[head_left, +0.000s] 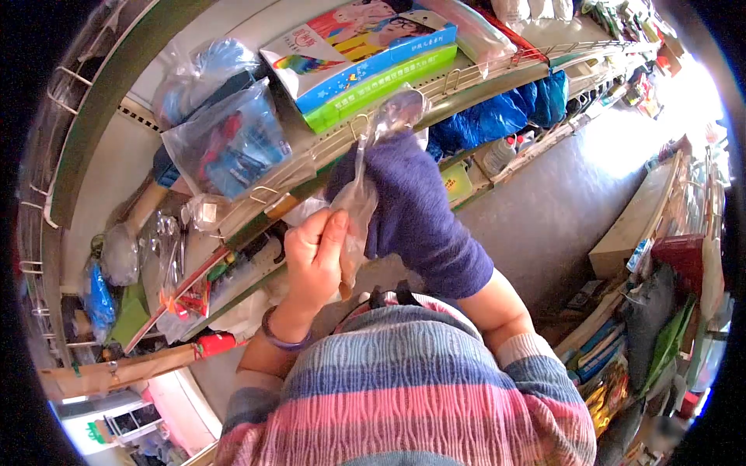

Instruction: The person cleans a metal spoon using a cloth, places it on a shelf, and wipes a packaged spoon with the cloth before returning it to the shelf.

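Note:
My left hand [317, 252] is closed, thumb against fingers, on the edge of a clear plastic bag [360, 221] in front of my chest. A dark purple-blue cloth [423, 210] covers my right hand and wrist, so its fingers are hidden. The cloth touches the plastic bag on its left side and reaches up to the shelf edge. Above the cloth, more crumpled clear plastic [400, 109] shows at the wire rail.
A shelf with a wire rail [458, 81] crosses ahead, bearing colourful boxes [365, 54] and bagged goods [233, 144]. Blue plastic [497, 113] lies below it. Another loaded shelf stands at the right, with a grey floor [544, 198] between them.

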The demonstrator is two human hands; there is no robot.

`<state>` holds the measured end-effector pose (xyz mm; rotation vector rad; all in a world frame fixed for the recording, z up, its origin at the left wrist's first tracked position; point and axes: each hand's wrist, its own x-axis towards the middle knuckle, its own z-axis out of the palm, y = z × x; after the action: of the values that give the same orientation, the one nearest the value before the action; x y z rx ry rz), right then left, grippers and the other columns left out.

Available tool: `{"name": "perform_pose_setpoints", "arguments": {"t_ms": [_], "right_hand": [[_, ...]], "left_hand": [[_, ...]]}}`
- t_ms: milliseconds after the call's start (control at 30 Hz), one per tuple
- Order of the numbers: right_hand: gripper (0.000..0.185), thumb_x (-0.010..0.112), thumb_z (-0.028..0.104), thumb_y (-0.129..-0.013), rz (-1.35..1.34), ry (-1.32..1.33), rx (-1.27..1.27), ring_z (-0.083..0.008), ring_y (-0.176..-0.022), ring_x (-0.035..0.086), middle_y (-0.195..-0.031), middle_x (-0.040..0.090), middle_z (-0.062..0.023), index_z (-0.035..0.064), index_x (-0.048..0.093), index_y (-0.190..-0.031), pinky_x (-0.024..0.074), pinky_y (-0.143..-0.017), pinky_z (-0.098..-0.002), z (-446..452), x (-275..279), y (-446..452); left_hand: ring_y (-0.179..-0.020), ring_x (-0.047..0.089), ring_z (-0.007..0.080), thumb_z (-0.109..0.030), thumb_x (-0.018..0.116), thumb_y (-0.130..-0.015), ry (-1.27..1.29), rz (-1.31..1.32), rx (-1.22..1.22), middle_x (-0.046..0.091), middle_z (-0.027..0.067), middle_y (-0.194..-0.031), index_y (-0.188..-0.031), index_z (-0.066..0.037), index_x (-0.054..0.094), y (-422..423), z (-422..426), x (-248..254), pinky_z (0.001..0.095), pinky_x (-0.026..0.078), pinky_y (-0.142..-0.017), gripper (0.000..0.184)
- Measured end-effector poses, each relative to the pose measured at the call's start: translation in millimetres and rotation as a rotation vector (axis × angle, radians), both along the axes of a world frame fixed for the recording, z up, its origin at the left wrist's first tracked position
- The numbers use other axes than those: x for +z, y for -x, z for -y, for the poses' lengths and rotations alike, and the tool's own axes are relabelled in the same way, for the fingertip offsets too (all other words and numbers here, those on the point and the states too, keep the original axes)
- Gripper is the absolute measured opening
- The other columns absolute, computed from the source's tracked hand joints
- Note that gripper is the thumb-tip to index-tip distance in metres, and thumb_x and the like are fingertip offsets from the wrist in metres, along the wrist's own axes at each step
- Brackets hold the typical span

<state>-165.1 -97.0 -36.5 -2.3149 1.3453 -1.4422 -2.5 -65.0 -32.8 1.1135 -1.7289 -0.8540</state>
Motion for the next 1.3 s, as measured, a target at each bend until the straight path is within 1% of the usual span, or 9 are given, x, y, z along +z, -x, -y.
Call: {"name": "perform_pose_setpoints", "arguments": {"t_ms": [100,200,233,333,667,867,1033,1100,1300], "right_hand": [[0.034,0.064,0.022,-0.06,0.085,0.143,0.126,-0.0402,-0.082,0.054,-0.085,0.056,-0.0207,0.0032,0.056,-0.088,0.0437,-0.069,-0.0434,-0.9,-7.0,-6.6],[0.032,0.064,0.021,-0.061,-0.089,-0.294,-0.125,-0.0382,-0.082,0.055,-0.085,0.056,-0.0196,0.0039,0.057,-0.088,0.0441,-0.069,-0.0424,3.3,16.7,6.6],[0.031,0.064,0.018,-0.061,0.268,-0.012,-0.056,-0.0378,-0.082,0.055,-0.086,0.057,-0.0193,0.0038,0.058,-0.088,0.0444,-0.07,-0.0427,11.0,10.8,11.9],[0.028,0.063,0.014,-0.061,-0.045,0.188,-0.163,-0.0398,-0.082,0.054,-0.085,0.057,-0.0185,0.004,0.057,-0.086,0.0443,-0.071,-0.0433,17.4,13.1,20.4],[0.024,0.062,0.018,-0.058,-0.012,0.208,-0.152,-0.0358,-0.074,0.055,-0.076,0.056,-0.0131,0.0055,0.055,-0.078,0.0439,-0.068,-0.0394,20.3,15.1,28.4],[0.028,0.065,0.016,-0.058,-0.203,0.244,-0.623,-0.0325,-0.08,0.056,-0.079,0.058,-0.0133,0.0047,0.056,-0.081,0.0464,-0.068,-0.0396,23.1,22.7,53.3],[0.036,0.059,0.012,-0.071,0.008,-0.151,-0.274,-0.0328,-0.091,0.057,-0.097,0.059,-0.0174,0.002,0.056,-0.105,0.0455,-0.079,-0.0347,17.6,36.6,50.1],[0.029,0.064,0.015,-0.062,-0.315,0.107,-0.167,-0.0332,-0.081,0.058,-0.084,0.059,-0.0148,0.0049,0.059,-0.089,0.0466,-0.073,-0.0374,14.5,35.4,45.7],[0.025,0.07,0.022,-0.051,0.016,0.321,-0.13,-0.032,-0.072,0.057,-0.071,0.057,-0.0104,0.0082,0.059,-0.068,0.0448,-0.067,-0.0369,9.1,33.9,61.0]], "left_hand": [[-0.049,0.038,0.0062,-0.017,0.052,-0.091,0.027,-0.045,0.029,0.044,0.0003,-0.051,-0.069,0.0,0.056,3.7,0.6,-1.8,0.0241,0.031,-0.046,0.028],[-0.05,0.039,0.0062,-0.016,0.052,-0.09,-0.012,-0.054,0.059,0.046,0.001,-0.052,-0.069,0.001,0.056,-1.2,-1.2,0.0,0.0241,0.031,-0.046,0.027],[-0.05,0.039,0.0063,-0.016,0.052,-0.09,0.009,-0.047,0.042,0.046,0.0009,-0.052,-0.069,0.001,0.056,-0.5,-2.0,0.3,0.0241,0.032,-0.046,0.027],[-0.049,0.039,0.0066,-0.015,0.052,-0.09,0.049,-0.026,0.003,0.047,0.0008,-0.053,-0.069,0.001,0.056,2.6,-4.6,0.0,0.0244,0.032,-0.046,0.027],[-0.049,0.039,0.0064,-0.017,0.052,-0.09,0.019,-0.01,0.022,0.046,0.0016,-0.053,-0.069,0.0,0.057,0.3,-3.2,-6.4,0.0246,0.031,-0.046,0.027],[-0.048,0.038,0.0063,-0.018,0.053,-0.09,0.047,0.025,0.039,0.045,0.0014,-0.052,-0.068,0.0,0.057,-5.1,-6.5,-1.6,0.0248,0.031,-0.045,0.028],[-0.047,0.037,0.007,-0.015,0.054,-0.088,0.06,0.038,0.018,0.044,0.0032,-0.051,-0.067,0.0,0.054,-6.3,-7.2,-0.7,0.0255,0.03,-0.044,0.026],[-0.047,0.037,0.0073,-0.014,0.054,-0.088,0.08,0.055,-0.015,0.044,0.0044,-0.051,-0.066,0.0,0.054,-2.6,-7.4,3.6,0.0258,0.03,-0.043,0.026],[-0.049,0.038,0.0069,-0.015,0.055,-0.088,0.004,0.189,-0.047,0.045,0.0038,-0.052,-0.068,0.001,0.055,-15.6,-9.1,5.3,0.0255,0.031,-0.045,0.025]]}}
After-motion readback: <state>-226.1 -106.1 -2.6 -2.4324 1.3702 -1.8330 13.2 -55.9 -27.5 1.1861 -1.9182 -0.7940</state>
